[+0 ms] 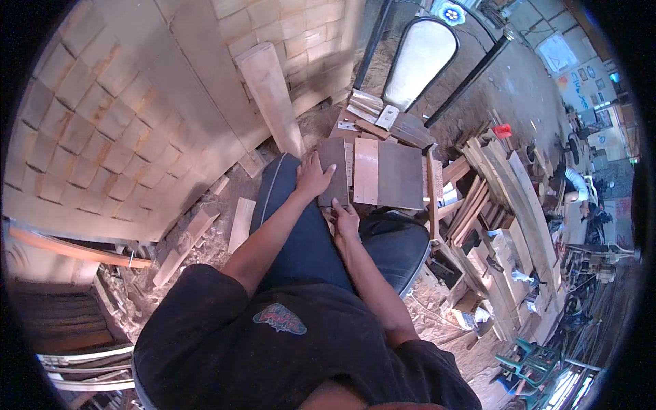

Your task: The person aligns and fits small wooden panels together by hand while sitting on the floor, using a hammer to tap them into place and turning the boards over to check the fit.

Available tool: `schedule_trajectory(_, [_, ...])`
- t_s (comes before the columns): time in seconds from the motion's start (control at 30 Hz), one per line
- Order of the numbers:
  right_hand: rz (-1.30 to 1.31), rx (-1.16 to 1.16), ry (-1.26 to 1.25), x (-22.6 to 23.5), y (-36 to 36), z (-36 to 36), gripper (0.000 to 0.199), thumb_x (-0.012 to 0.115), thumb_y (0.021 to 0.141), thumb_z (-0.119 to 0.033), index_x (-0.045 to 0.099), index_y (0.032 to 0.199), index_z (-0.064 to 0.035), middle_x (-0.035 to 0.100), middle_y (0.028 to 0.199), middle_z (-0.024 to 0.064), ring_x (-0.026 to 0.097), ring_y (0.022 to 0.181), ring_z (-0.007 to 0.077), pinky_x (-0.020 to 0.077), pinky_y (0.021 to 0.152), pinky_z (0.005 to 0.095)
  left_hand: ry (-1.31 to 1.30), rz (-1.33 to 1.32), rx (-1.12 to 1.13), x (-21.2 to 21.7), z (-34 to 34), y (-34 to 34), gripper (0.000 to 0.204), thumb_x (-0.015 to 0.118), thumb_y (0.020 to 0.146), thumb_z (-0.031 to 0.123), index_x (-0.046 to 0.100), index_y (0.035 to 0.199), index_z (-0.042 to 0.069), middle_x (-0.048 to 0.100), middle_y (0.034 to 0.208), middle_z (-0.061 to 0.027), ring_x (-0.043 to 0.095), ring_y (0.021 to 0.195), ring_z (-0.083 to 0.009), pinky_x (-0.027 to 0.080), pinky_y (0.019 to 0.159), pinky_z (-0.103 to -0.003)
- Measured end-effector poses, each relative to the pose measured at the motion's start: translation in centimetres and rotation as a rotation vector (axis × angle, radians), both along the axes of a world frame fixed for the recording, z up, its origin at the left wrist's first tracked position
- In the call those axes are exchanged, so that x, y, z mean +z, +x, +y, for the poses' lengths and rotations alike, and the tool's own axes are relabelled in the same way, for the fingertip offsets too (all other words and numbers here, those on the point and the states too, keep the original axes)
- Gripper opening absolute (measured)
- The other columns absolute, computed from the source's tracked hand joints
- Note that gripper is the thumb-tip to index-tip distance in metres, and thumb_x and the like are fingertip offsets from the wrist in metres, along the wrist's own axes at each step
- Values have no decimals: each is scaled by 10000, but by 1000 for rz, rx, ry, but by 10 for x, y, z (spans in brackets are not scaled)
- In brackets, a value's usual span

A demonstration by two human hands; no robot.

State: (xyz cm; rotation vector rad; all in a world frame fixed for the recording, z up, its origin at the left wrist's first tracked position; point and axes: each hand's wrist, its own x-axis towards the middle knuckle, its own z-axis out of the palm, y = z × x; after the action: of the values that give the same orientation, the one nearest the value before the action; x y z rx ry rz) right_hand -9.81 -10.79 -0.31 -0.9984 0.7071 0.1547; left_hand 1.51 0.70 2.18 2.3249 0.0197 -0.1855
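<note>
I see little room ahead: flat wooden boards (378, 172) crowd my knees, a leaning plank (273, 96) blocks the left, stacked timber (509, 198) the right.

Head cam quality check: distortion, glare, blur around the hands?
Head view: strong fisheye, black corners, wall tiles bending toward the rim; arched panel blown out by glare; left hand and right hand on the dark board evenly lit and sharp; right edge soft.

Both bare arms reach out from the body toward twelve o'clock. The left hand (313, 179) lies flat, palm down, with the fingers spread a little. The right hand (345, 220) sits just behind it at five o'clock, fingers curled and thumb up.
</note>
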Motion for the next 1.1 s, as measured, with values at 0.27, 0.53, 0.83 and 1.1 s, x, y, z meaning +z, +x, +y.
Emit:
schedule_trajectory(0.27, [-329, 230, -827, 93, -32, 4, 206, 752, 831, -137, 617, 888, 9, 603, 719, 88, 548, 629, 160, 468, 612, 319, -1168, -63, 46, 21, 9, -51, 988, 745, 848, 150, 44, 1541, 82, 327, 1482, -205, 382, 1357, -277, 327, 1130, -408])
schedule_trajectory(0.53, [-547, 351, -1155, 94, -47, -3, 241, 751, 794, -138, 600, 917, 4, 559, 775, 169, 551, 674, 358, 465, 623, 407, -1400, 67, 18, 26, 13, -71, 928, 669, 869, 50, 24, 1531, 124, 362, 1450, -184, 461, 1289, -310, 443, 1045, -466])
schedule_trajectory(0.83, [-621, 546, -1069, 107, -38, -4, 244, 734, 806, -101, 615, 982, 19, 636, 855, 141, 635, 786, 227, 500, 711, 345, -1492, 313, 82, 9, 27, -60, 766, 561, 883, 222, 125, 1512, 187, 460, 1321, -148, 604, 975, -296, 612, 725, -470])
schedule_trajectory(1.1, [31, 319, -227, 9, -14, -63, 320, 624, 933, -308, 609, 1114, -46, 668, 955, 69, 647, 820, 182, 518, 720, 335, -1651, 562, 67, 10, 29, -46, 624, 546, 889, 337, 299, 1437, 169, 530, 1182, -76, 578, 876, -223, 566, 630, -402])
